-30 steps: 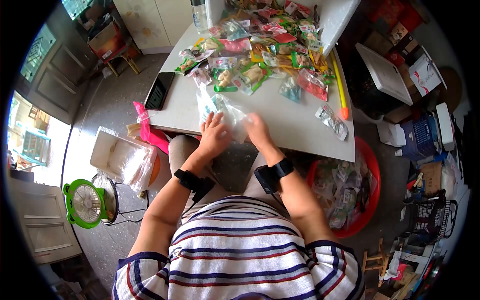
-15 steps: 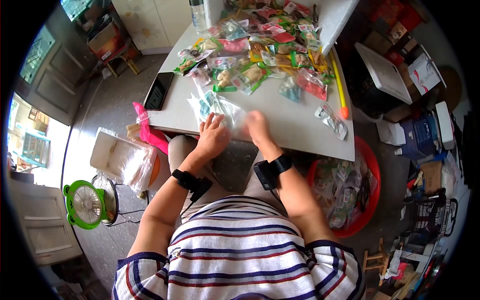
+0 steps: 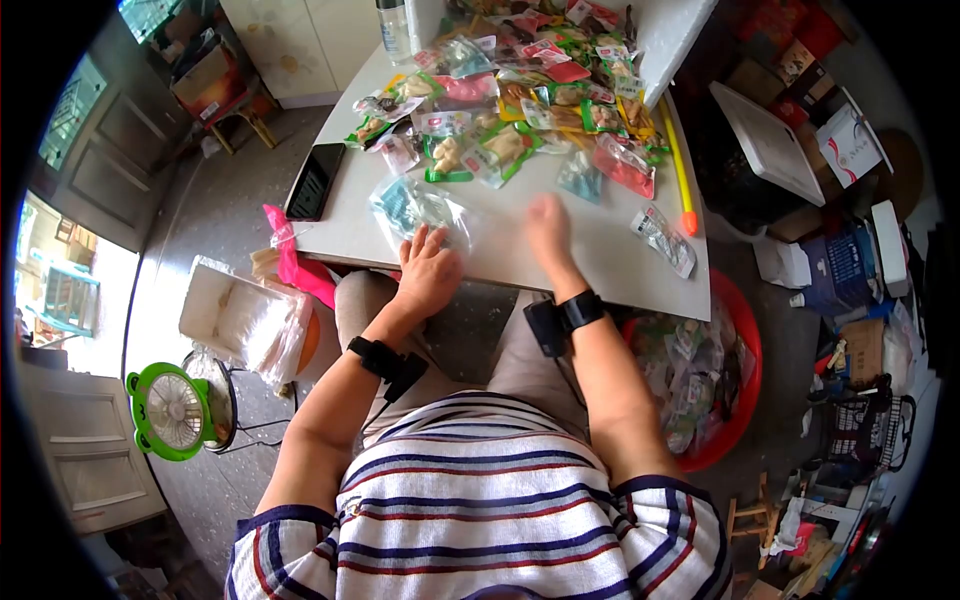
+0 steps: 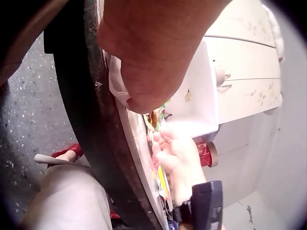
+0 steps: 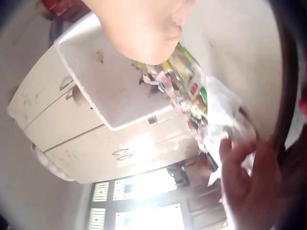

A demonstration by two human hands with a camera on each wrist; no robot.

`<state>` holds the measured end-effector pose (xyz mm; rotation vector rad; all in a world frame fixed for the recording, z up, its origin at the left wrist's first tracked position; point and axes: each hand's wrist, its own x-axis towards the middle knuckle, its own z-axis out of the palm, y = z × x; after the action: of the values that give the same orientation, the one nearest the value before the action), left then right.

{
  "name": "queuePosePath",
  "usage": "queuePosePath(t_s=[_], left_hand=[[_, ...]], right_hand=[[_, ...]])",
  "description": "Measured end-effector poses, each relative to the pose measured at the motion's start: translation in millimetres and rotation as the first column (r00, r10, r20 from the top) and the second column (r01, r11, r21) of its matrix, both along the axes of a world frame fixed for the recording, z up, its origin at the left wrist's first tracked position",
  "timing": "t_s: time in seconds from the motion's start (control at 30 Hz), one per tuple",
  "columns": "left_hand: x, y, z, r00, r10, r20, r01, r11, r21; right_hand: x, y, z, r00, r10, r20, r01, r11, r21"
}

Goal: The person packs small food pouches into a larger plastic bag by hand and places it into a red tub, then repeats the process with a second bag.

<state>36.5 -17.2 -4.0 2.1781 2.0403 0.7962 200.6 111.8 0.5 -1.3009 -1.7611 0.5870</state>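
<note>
A clear plastic bag (image 3: 447,218) with a blue-green packet (image 3: 398,208) in it lies near the front edge of the white table. My left hand (image 3: 430,270) rests on the bag's near side, fingers spread over the plastic. To the right of the bag, my right hand (image 3: 548,232) is blurred above the tabletop. In the left wrist view, that right hand (image 4: 175,155) shows loosely bent fingers with nothing between them. Beyond both hands spreads a pile of small sealed food packets (image 3: 510,145), with green, red, yellow and clear wrappers.
A white foam box (image 3: 672,50) stands open at the back, packets spilling from it. A phone (image 3: 314,182) lies at left, a yellow stick (image 3: 679,170) and silver packet (image 3: 662,243) at right. Below the table, a red basin (image 3: 748,400) holds more packets.
My right hand has left the bag and moved right and away from me, over the table. The bag has settled flatter on the tabletop while my left hand stays on it.
</note>
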Motion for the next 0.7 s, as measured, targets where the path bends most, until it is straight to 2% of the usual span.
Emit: queuePosePath(t_s=[0.03,0.07,0.17,0.27,0.37,0.47,0.57,0.6,0.7], left_hand=[[1,0,0,1.000,0.008,0.006,-0.008,1.000,-0.006],[2,1,-1,1.000,0.016,0.011,-0.016,1.000,-0.011],[5,1,2,0.999,0.033,0.006,-0.033,0.998,-0.052],[5,2,0,0.999,0.038,0.016,-0.037,0.998,-0.041],[3,2,-2,0.999,0.026,0.036,-0.025,0.999,-0.024],[2,1,-2,0.999,0.024,0.040,-0.023,0.999,-0.029],[5,1,0,0.998,0.033,0.051,-0.033,0.999,-0.006],[5,1,0,0.998,0.032,0.054,-0.032,0.999,0.000],[4,1,-1,0.998,0.030,0.061,-0.031,0.999,0.010]], right_hand=[[10,12,-2,0.993,-0.054,0.101,0.022,0.954,0.300],[22,22,-2,0.965,-0.107,0.238,0.008,0.923,0.384],[43,44,9,0.819,-0.263,0.511,0.023,0.903,0.429],[54,60,4,0.778,-0.220,0.589,-0.008,0.933,0.359],[62,79,-15,0.772,-0.130,0.622,-0.061,0.959,0.277],[58,63,3,0.803,-0.030,0.595,-0.072,0.987,0.147],[64,37,-5,0.821,-0.011,0.570,-0.212,0.922,0.323],[66,25,0,0.831,0.022,0.556,-0.239,0.916,0.320],[84,-8,-3,0.867,0.069,0.494,-0.337,0.811,0.479]])
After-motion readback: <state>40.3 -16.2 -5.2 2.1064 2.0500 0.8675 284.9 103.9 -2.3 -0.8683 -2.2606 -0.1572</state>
